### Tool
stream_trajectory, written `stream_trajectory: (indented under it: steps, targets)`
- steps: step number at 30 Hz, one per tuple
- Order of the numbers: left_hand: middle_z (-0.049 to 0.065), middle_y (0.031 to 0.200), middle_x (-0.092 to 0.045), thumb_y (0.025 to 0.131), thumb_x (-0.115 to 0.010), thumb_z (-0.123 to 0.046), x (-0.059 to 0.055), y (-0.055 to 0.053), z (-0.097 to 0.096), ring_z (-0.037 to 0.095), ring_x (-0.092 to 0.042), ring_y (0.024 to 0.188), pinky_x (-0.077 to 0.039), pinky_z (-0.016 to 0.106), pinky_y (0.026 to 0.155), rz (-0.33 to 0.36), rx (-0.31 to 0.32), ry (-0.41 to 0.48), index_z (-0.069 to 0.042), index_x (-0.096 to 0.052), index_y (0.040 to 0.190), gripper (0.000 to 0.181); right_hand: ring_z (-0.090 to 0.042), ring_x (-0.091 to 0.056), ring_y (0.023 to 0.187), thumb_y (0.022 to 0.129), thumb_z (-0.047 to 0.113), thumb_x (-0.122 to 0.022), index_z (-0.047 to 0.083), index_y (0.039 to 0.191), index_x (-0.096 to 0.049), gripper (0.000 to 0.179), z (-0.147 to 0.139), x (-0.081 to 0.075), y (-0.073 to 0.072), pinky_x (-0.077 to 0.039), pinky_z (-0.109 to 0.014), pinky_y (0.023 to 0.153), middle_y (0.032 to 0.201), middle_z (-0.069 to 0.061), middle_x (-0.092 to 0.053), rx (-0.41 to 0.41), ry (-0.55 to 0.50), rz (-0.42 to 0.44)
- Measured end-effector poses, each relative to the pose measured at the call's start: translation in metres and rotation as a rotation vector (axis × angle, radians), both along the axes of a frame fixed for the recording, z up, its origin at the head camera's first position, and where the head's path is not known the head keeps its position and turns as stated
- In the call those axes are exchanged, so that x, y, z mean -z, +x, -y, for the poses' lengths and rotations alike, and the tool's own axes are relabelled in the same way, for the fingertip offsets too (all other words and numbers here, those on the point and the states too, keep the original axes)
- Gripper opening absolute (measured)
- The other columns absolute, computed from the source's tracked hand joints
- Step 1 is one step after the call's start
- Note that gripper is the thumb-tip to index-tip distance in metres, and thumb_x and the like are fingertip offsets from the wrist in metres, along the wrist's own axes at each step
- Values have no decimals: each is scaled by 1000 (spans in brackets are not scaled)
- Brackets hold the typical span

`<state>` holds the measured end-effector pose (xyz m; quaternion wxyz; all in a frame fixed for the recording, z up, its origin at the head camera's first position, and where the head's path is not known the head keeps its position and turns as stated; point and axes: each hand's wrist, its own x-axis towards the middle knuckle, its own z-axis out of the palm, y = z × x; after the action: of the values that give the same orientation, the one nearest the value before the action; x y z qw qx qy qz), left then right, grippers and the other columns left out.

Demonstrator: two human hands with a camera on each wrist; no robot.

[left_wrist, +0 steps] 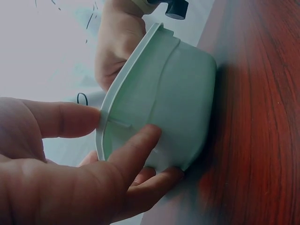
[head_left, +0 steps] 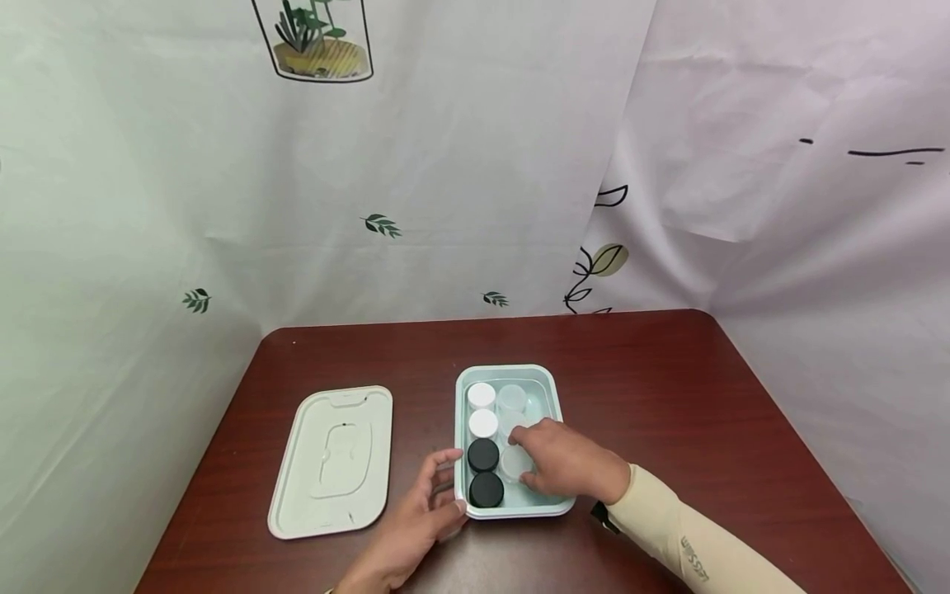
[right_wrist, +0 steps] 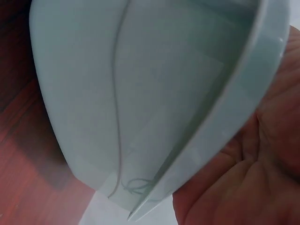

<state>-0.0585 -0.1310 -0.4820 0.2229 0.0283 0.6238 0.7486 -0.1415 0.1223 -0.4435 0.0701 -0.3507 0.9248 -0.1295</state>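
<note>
A pale green plastic tub point(head_left: 545, 384) stands on the table, holding small round jars in two columns. The left column has white-capped jars point(head_left: 482, 396) at the back and black-capped jars point(head_left: 486, 490) in front; jars with translucent tops point(head_left: 512, 398) fill the right column. My left hand point(head_left: 419, 516) grips the tub's front left corner, thumb at the rim and other fingers along the outer wall in the left wrist view. My right hand point(head_left: 567, 458) reaches over the right rim, thumb and forefinger around the front translucent jar point(head_left: 513, 464). In the right wrist view the tub wall hides its fingertips.
A flat pale lid point(head_left: 330, 462) lies on the dark red table point(head_left: 646, 363) to the left of the tub. Printed white cloth point(head_left: 445, 165) hangs behind the table and along both sides.
</note>
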Motion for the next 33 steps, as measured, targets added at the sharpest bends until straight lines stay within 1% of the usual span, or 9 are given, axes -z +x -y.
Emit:
stream_trajectory:
  steps: [6,10,15,20,23,25,27,28,33]
  targets:
    - [31,154,-35,100,-61,-3,0,1,-1,27,-59,125,-54,41,94,0,-3,-13,-13,-27,160,69,-17,-64,82,80,16,-86,1,117,-72,43,-1,-1,0,-54,-33,75,99,-8,-77,2,-28,-7]
    - [31,154,-36,100,-60,-3,1,0,-1,27,-59,125,-54,41,93,1,-2,-18,-13,-27,160,69,-19,-68,86,83,19,-86,1,121,-72,45,-3,-6,0,-57,-35,77,104,-10,-77,25,-54,7]
    - [31,154,-37,100,-61,-2,1,-1,-1,29,-59,126,-54,41,91,-14,-7,-38,-13,-29,159,68,-19,-70,90,86,23,-85,2,122,-71,44,-5,-14,0,-59,-37,80,104,-10,-77,46,-104,20]
    - [31,155,-38,100,-62,-5,-2,-1,1,32,-57,131,-55,42,93,-34,-14,-64,-12,-31,159,67,-14,-68,86,89,25,-83,6,118,-73,36,-6,-18,3,-58,-32,78,101,-4,-75,51,-174,-7]
    - [30,157,-39,100,-64,-9,-6,0,5,38,-53,138,-55,44,98,-54,-31,-100,-12,-33,159,66,-11,-67,84,90,26,-82,10,113,-74,29,-3,-18,6,-56,-28,76,95,2,-73,58,-238,-43]
    - [30,159,-38,101,-65,-11,-9,1,10,43,-50,142,-54,46,103,-70,-55,-127,-11,-35,159,65,-10,-67,83,91,25,-82,11,111,-75,26,1,-19,10,-56,-26,76,93,3,-73,55,-299,-45]
    - [30,159,-40,100,-66,-11,-13,2,15,46,-48,144,-53,46,106,-76,-87,-158,-8,-37,158,64,-9,-68,83,92,24,-80,10,111,-75,24,7,-20,14,-56,-25,77,94,1,-74,54,-362,-11]
    - [30,158,-41,100,-66,-11,-16,2,18,45,-49,143,-53,43,106,-74,-103,-171,-7,-38,157,64,-7,-68,84,92,23,-79,9,112,-75,24,10,-20,16,-57,-25,77,96,0,-75,56,-397,26]
    - [31,151,-51,98,-64,-8,-27,4,37,41,-55,139,-53,27,99,-63,-209,-189,1,-43,154,60,-1,-71,90,96,20,-75,6,118,-74,27,36,-21,27,-60,-23,82,108,-6,-78,82,-571,265]
